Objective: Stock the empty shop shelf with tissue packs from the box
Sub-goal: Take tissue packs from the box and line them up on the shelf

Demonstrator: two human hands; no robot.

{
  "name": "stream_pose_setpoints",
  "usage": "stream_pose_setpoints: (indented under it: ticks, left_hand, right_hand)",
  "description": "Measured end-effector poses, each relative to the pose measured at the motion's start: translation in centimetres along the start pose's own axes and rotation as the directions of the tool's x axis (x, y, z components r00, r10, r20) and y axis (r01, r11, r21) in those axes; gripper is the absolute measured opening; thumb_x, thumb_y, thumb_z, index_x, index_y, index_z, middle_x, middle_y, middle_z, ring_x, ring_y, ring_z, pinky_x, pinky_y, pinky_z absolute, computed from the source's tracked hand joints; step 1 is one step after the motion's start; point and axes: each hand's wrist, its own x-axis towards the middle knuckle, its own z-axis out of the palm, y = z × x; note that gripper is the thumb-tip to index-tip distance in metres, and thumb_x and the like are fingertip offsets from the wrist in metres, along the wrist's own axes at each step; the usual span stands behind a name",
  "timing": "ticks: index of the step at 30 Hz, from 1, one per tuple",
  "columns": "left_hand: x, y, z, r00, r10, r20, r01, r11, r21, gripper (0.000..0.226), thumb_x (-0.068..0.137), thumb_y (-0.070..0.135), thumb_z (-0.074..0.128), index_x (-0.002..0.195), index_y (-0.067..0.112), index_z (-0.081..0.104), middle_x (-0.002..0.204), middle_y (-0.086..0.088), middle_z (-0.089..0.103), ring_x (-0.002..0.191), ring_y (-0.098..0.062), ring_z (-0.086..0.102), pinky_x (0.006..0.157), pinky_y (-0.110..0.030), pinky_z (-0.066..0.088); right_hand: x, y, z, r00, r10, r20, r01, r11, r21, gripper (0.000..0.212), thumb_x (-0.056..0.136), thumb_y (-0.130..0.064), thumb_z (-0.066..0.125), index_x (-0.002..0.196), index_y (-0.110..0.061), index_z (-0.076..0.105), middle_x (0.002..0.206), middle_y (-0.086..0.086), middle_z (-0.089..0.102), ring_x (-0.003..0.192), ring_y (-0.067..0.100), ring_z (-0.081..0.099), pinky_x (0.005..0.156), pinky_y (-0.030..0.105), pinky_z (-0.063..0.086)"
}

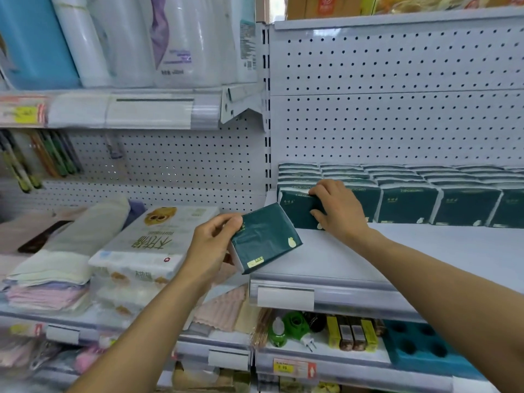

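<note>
Left hand point(211, 245) grips a tissue pack point(265, 238) — right hand point(337, 209) seemingly clasps the shelved pack point(297, 211).

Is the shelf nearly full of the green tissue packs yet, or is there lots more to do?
Partly done. Rows of tissue packs already line the back of the shelf. The left hand holds another pack ready, while the right hand grips the leftmost front pack. The shelf's whole front half is bare.
</note>
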Motion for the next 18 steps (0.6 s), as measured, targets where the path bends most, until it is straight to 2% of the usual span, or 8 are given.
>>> stream_pose_setpoints:
  ticks: [6,8,10,11,12,14,16,18]
  left_hand:
    - [0.4,-0.1,0.2,1.000,0.022,0.009,-0.022,1.000,0.003,0.014,0.098,0.025,0.058,0.099,0.026,0.071,0.083,0.010,0.072,0.063,0.003,0.064,0.049,-0.018,0.048]
    - [0.5,0.0,0.4,0.997,0.048,0.057,-0.049,0.999,0.022,0.016,0.098,0.024,0.057,0.105,0.022,0.072,0.083,0.013,0.073,0.067,0.003,0.065,0.050,-0.017,0.047]
    - [0.7,0.3,1.1,0.989,0.081,0.124,-0.086,0.996,0.028,0.019,0.098,0.022,0.056,0.107,0.017,0.071,0.086,0.009,0.073,0.069,0.003,0.065,0.050,-0.015,0.046]
    - [0.8,0.4,1.7,0.982,0.105,0.159,-0.112,0.993,0.040,0.019,0.098,0.022,0.056,0.107,0.016,0.072,0.088,0.006,0.073,0.071,0.001,0.065,0.051,-0.015,0.047]
    - [1.0,0.5,2.4,0.972,0.136,0.192,-0.150,0.987,0.060,0.019,0.097,0.023,0.057,0.107,0.018,0.072,0.090,0.005,0.073,0.074,-0.002,0.066,0.054,-0.017,0.048]
    - [1.4,0.5,3.9,0.948,0.198,0.250,-0.230,0.968,0.105,0.018,0.094,0.031,0.061,0.105,0.027,0.074,0.092,0.002,0.074,0.079,-0.013,0.067,0.058,-0.027,0.051]
    - [1.7,0.1,5.5,0.927,0.222,0.302,-0.274,0.951,0.141,0.023,0.089,0.040,0.062,0.110,0.036,0.071,0.097,-0.003,0.072,0.085,-0.024,0.066,0.064,-0.039,0.055]
    - [2.1,-0.8,6.9,0.913,0.249,0.322,-0.319,0.930,0.183,0.035,0.092,0.043,0.058,0.127,0.042,0.057,0.111,0.003,0.063,0.097,-0.013,0.062,0.074,-0.026,0.055]
  right_hand:
    - [-0.4,-0.2,-0.2,0.996,0.000,-0.084,-0.001,1.000,-0.005,0.047,0.082,-0.028,0.073,0.124,-0.015,0.057,0.129,0.007,0.053,0.117,0.029,0.048,0.092,0.044,0.043]
    - [-1.2,-1.2,-1.7,0.993,0.053,-0.109,-0.022,0.963,0.268,0.045,0.089,-0.037,0.065,0.130,-0.022,0.054,0.130,0.000,0.052,0.116,0.019,0.051,0.092,0.037,0.045]
    - [-2.1,-3.0,-4.1,0.989,0.087,0.121,-0.145,0.748,0.648,0.046,0.090,-0.046,0.061,0.134,-0.038,0.049,0.129,-0.012,0.051,0.112,0.005,0.053,0.091,0.029,0.047]
    - [-2.4,-3.7,-5.1,0.971,0.051,0.232,-0.211,0.631,0.746,0.051,0.087,-0.048,0.063,0.135,-0.044,0.046,0.128,-0.014,0.051,0.111,0.002,0.054,0.092,0.026,0.047]
    - [-2.6,-4.0,-5.8,0.957,-0.006,0.291,-0.231,0.593,0.771,0.057,0.084,-0.046,0.068,0.136,-0.048,0.044,0.127,-0.015,0.051,0.112,0.001,0.053,0.093,0.024,0.047]
    - [-3.2,-3.7,-6.4,0.948,-0.106,0.301,-0.160,0.657,0.736,0.063,0.077,-0.036,0.079,0.133,-0.042,0.051,0.122,-0.015,0.054,0.113,0.001,0.052,0.096,0.020,0.044]
    - [-4.2,-2.3,-6.4,0.958,-0.094,0.270,-0.123,0.716,0.687,0.055,0.074,-0.027,0.084,0.123,-0.033,0.061,0.115,-0.011,0.057,0.109,0.003,0.053,0.094,0.017,0.043]
    - [-5.6,-0.2,-6.6,0.977,-0.022,0.210,-0.128,0.728,0.673,0.047,0.074,-0.021,0.083,0.116,-0.030,0.065,0.111,-0.010,0.058,0.104,0.003,0.055,0.089,0.010,0.040]
